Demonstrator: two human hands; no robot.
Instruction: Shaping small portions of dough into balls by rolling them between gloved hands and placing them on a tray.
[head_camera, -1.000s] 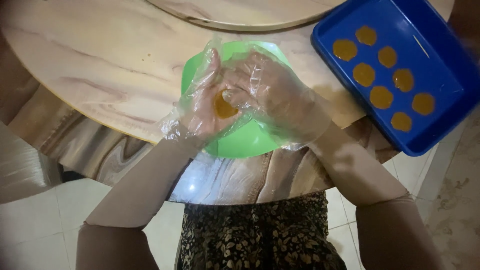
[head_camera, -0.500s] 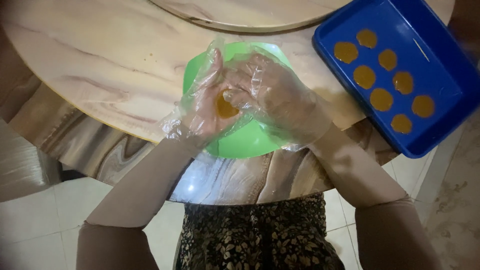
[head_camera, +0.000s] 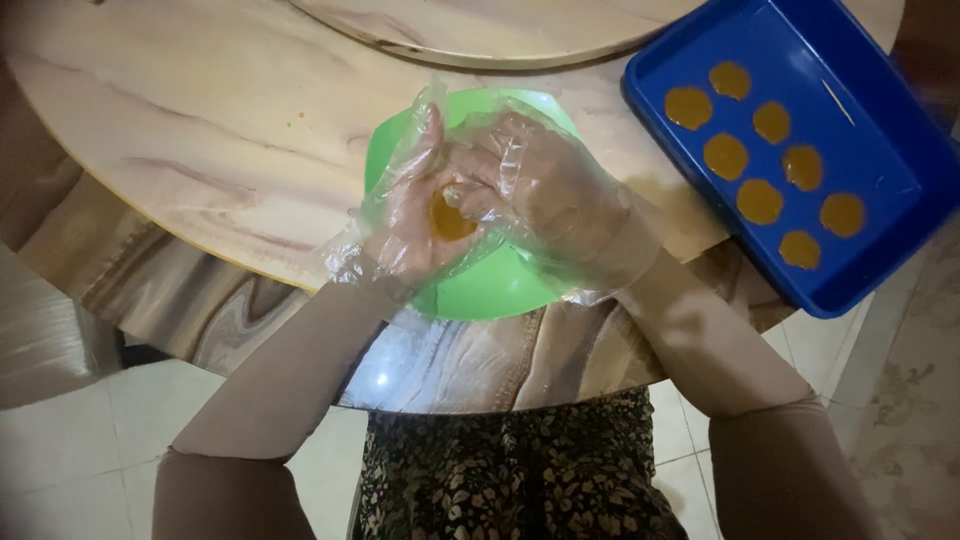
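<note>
Not much has shifted over the last second, honestly: both hands sit in the same spot in the middle of the frame, over the round bright-green plastic bowl (head_camera: 500, 290), and the small orange-yellow lump of dough (head_camera: 447, 218) is still tucked between them. The left hand (head_camera: 415, 215), in a loose clear plastic glove, is cupped palm-up with the lump lying in it, and the right hand (head_camera: 545, 195), gloved the same way, is pressed in from the right with its fingers curled onto the lump, so the hands are together and closed around that one piece. The only difference I can spot is a slight change in how the right fingers sit on it, which reads to me as the piece still being worked, not finished. At the upper right, the blue rectangular plastic tray (head_camera: 880, 170) holds the same eight flat orange discs (head_camera: 760, 200) as before, none added. The round pale wood-grain table (head_camera: 200, 130) takes up the upper part of the frame.
</note>
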